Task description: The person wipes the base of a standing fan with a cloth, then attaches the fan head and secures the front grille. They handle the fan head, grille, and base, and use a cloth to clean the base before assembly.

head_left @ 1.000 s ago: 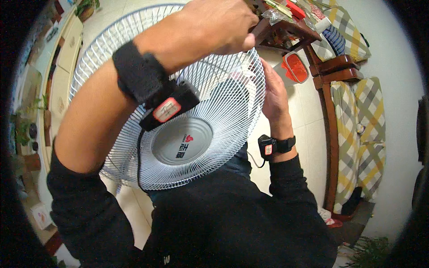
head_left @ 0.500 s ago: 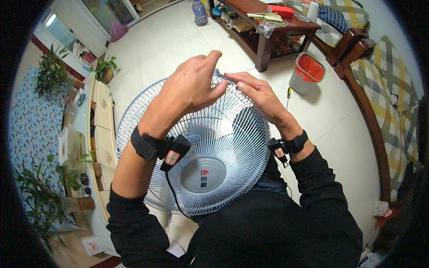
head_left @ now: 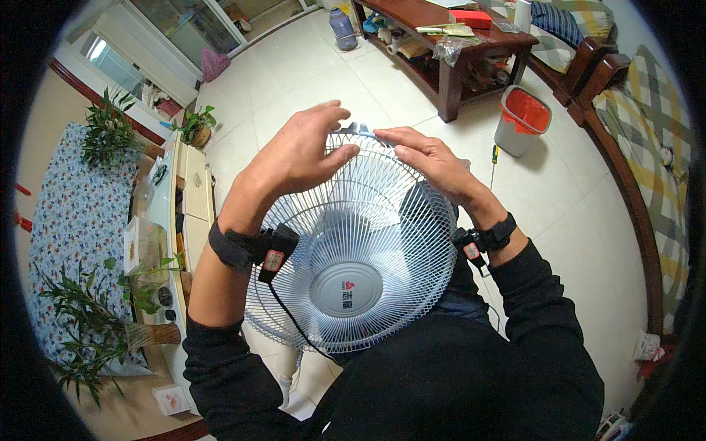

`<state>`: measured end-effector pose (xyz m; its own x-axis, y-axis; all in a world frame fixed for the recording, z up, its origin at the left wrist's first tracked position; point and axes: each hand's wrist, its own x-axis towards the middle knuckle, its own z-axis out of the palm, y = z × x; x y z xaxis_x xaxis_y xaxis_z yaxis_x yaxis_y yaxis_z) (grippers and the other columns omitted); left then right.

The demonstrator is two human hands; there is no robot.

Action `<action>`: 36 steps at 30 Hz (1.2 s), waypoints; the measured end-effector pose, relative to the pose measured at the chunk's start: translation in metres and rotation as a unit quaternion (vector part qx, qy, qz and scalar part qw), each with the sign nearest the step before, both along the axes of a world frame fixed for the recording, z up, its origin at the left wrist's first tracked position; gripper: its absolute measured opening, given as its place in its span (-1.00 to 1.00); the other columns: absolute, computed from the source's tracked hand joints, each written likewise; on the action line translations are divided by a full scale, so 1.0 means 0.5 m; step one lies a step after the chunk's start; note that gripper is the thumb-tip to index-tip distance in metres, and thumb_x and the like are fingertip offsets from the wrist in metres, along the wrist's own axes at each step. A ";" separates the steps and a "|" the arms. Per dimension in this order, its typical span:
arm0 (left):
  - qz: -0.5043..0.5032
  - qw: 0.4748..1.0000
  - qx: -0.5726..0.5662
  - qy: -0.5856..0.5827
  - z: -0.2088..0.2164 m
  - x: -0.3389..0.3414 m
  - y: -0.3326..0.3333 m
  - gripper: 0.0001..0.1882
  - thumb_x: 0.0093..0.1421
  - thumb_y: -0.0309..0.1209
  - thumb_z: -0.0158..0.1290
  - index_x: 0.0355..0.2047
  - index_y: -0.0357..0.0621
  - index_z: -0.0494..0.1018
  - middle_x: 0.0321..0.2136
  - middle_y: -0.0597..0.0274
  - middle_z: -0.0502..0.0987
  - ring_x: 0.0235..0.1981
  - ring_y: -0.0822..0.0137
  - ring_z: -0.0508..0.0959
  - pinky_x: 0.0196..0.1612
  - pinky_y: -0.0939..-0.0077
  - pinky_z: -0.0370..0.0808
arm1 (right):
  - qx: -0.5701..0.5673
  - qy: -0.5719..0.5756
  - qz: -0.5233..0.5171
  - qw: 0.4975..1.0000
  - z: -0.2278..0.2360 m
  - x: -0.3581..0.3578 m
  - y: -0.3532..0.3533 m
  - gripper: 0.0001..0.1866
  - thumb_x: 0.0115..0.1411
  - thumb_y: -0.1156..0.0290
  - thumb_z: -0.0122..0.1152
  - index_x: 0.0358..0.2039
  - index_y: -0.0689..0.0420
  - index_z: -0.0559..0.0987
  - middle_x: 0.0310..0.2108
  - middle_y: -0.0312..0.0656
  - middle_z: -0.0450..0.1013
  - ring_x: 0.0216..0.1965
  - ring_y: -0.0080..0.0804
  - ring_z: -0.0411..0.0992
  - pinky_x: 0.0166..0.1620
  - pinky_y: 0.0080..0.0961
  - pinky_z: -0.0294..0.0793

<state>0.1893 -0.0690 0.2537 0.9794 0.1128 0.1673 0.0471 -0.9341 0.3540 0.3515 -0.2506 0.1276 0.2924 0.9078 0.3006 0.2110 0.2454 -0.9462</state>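
A round fan with a pale wire grille stands before me, a grey oval badge at its centre. Blades show dimly behind the wires. On the far rim sits a small grey clip. Left of it, my left hand hovers over the rim, fingers and thumb apart, with nothing in it. My right hand straddles the rim right of the clip, fingers along the outer edge and thumb over the front wires. Black straps with small devices circle both wrists.
A screwdriver is beside a grey bin with a red liner. Beyond are a dark wooden table and a purple-grey jug. A sofa lines the right; a cabinet and potted plants stand left.
My left hand has drawn slightly left, away from the clip, its forefinger lower than before. My right hand keeps its place on the rim. The whole view has shifted a little.
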 end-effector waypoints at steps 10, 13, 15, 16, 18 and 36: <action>0.024 0.992 -0.037 0.117 0.023 -0.003 0.013 -0.47 0.30 -0.20 0.22 0.12 -0.38 0.56 0.08 -0.20 0.61 0.07 -0.04 0.64 0.15 0.11 0.55 | 0.005 0.014 0.005 1.000 -0.005 0.001 -0.001 -0.47 0.45 0.17 0.03 0.35 0.12 0.45 0.35 -0.02 0.36 0.37 -0.18 0.30 0.43 -0.25 0.22; 0.006 0.993 -0.050 0.103 0.013 -0.006 0.017 -0.47 0.31 -0.22 0.21 0.15 -0.36 0.54 0.09 -0.19 0.60 0.07 -0.04 0.64 0.16 0.11 0.54 | 0.011 0.006 -0.004 1.000 -0.011 -0.002 0.001 -0.46 0.46 0.17 0.02 0.36 0.14 0.44 0.36 -0.01 0.35 0.39 -0.17 0.28 0.44 -0.26 0.20; -0.010 0.995 -0.040 0.093 0.005 -0.004 0.019 -0.48 0.32 -0.23 0.20 0.16 -0.37 0.52 0.09 -0.20 0.60 0.07 -0.04 0.64 0.16 0.13 0.54 | 0.014 -0.004 -0.014 1.000 -0.014 -0.005 0.002 -0.46 0.46 0.18 0.01 0.36 0.15 0.43 0.37 -0.01 0.34 0.40 -0.17 0.27 0.45 -0.27 0.19; -0.011 0.995 -0.036 0.090 0.002 -0.003 0.020 -0.48 0.32 -0.24 0.20 0.16 -0.37 0.52 0.09 -0.20 0.60 0.07 -0.04 0.64 0.17 0.13 0.54 | 0.019 0.006 -0.009 1.000 -0.015 -0.006 0.002 -0.46 0.46 0.18 0.01 0.36 0.15 0.43 0.37 -0.01 0.34 0.41 -0.18 0.26 0.45 -0.27 0.18; -0.020 0.995 -0.028 0.090 -0.003 0.002 0.022 -0.48 0.32 -0.25 0.20 0.16 -0.38 0.52 0.09 -0.21 0.60 0.07 -0.04 0.64 0.17 0.14 0.54 | 0.017 0.028 -0.009 0.999 -0.015 -0.008 0.000 -0.47 0.46 0.19 0.01 0.36 0.15 0.43 0.38 -0.01 0.34 0.42 -0.19 0.25 0.46 -0.27 0.18; -0.050 0.996 0.068 0.026 -0.009 0.011 -0.027 -0.53 0.43 -0.17 0.05 0.26 -0.10 0.48 -0.04 -0.20 0.65 -0.18 -0.14 0.68 -0.06 0.09 0.61 | 0.036 0.059 -0.005 0.998 -0.015 -0.010 -0.001 -0.48 0.45 0.31 -0.01 0.35 0.25 0.41 0.32 0.03 0.40 0.35 -0.21 0.33 0.41 -0.35 0.25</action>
<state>0.1947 -0.0823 0.2492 0.9923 -0.0054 0.1234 -0.0330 -0.9743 0.2230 0.3463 -0.2512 0.1199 0.3387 0.8816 0.3287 0.1020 0.3128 -0.9443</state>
